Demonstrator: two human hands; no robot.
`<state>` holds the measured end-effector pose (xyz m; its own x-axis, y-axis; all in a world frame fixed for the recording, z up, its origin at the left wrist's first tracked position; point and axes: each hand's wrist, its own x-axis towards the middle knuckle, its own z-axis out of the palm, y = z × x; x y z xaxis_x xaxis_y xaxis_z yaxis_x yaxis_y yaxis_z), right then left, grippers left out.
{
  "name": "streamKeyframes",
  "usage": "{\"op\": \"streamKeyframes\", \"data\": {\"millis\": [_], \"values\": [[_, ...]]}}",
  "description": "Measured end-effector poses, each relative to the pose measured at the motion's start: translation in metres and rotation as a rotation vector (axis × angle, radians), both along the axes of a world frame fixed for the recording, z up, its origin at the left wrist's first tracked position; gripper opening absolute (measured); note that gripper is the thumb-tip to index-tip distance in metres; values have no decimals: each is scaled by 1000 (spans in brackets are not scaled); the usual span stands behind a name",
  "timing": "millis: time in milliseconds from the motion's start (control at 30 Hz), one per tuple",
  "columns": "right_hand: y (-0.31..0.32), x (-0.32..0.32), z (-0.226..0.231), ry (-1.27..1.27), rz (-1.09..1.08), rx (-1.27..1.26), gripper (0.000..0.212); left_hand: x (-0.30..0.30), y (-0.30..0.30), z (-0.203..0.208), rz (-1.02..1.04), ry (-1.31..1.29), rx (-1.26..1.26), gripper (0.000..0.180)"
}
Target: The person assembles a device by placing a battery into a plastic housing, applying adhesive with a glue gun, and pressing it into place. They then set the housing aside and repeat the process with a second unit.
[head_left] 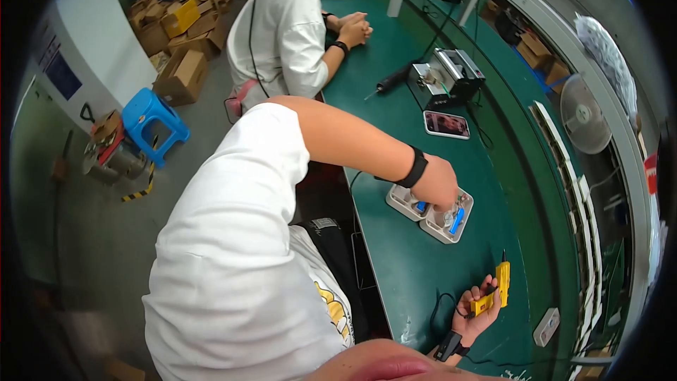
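Note:
My left hand (434,182), with a black band at the wrist, reaches down over an open white plastic casing (443,238) on the green workbench. Its fingers are bent and closed inside the casing, and their tips and anything between them are hidden. The casing lies as two trays side by side, with a blue cylinder (457,221) in one and a smaller blue part (421,207) in the other. Nearer me, my right hand (482,308) is wrapped round a yellow power screwdriver (501,285), whose dark bit points away from me. A black cord runs from it.
A phone (446,125) lies beyond the casing, near a black and metal bench machine (451,76) and a black-handled tool (396,79). A small white casing (546,327) sits at right. Another person's clasped hands (352,28) rest on the bench. A blue stool (154,125) stands left.

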<state>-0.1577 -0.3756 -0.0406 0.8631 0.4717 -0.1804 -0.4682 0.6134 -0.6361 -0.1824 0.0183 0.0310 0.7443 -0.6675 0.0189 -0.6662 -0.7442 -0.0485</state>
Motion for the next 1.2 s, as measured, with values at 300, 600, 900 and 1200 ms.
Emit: {"op": "streamKeyframes", "data": {"millis": [300, 600, 900, 1200], "values": [[2, -1, 5, -47, 58, -23, 30, -20, 0, -5, 202, 55, -195, 14], [28, -22, 18, -307, -117, -264, 31, -138, 25, -38, 577, -193, -914, 78], [42, -42, 24, -525, -195, -444, 34, -129, 4, -45, 532, 23, -885, 85], [34, -74, 57, -493, -158, -476, 32, -126, -8, -25, 235, 236, -831, 67]]}}
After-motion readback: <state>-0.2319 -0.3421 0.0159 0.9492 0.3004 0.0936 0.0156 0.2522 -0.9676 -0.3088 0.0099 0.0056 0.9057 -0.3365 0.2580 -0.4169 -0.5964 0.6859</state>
